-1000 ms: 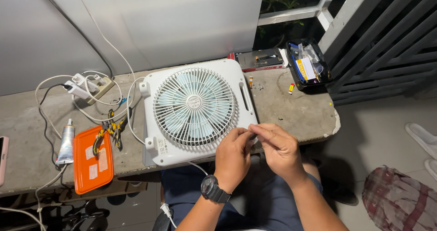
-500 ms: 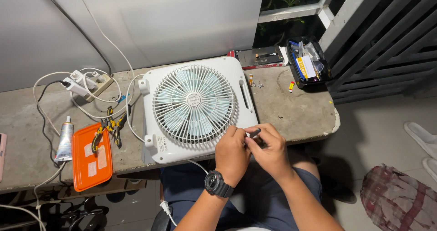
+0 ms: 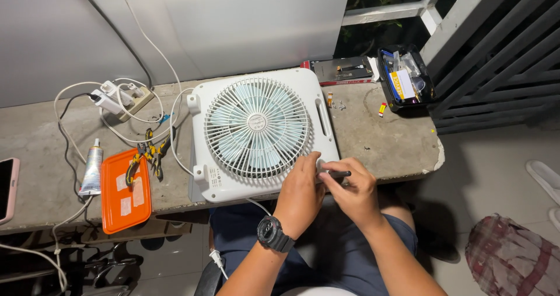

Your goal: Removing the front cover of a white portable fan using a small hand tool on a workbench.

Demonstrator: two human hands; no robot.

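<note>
Head view. White box fan [image 3: 256, 132] lies flat, grille up, on the concrete desk [image 3: 385, 138], its near edge at the desk's front edge. Both hands work at the fan's near right corner.

Left hand [image 3: 300, 194]: fingers curled, tips pressed on the fan frame by the corner; a black wristwatch [image 3: 274, 235] on the wrist. Whether it pinches anything, I cannot tell.

Right hand [image 3: 353, 194]: closed around a slim dark tool [image 3: 337, 173], held nearly level with its tip pointing toward the left hand's fingertips. Tool type not clear.

Left of the fan: orange case [image 3: 124, 194] with a white tube [image 3: 91, 167] just beside it, yellow-handled pliers [image 3: 146, 156] overlapping the case's far corner, a white power strip [image 3: 119, 100] with looped white cables. A phone [image 3: 7, 188] sits at the far left edge of the picture.

Behind the fan, to the right: flat dark box [image 3: 344, 70] and an open black parts case [image 3: 405, 77]; small loose parts [image 3: 335, 102] lie between these and the fan.
</note>
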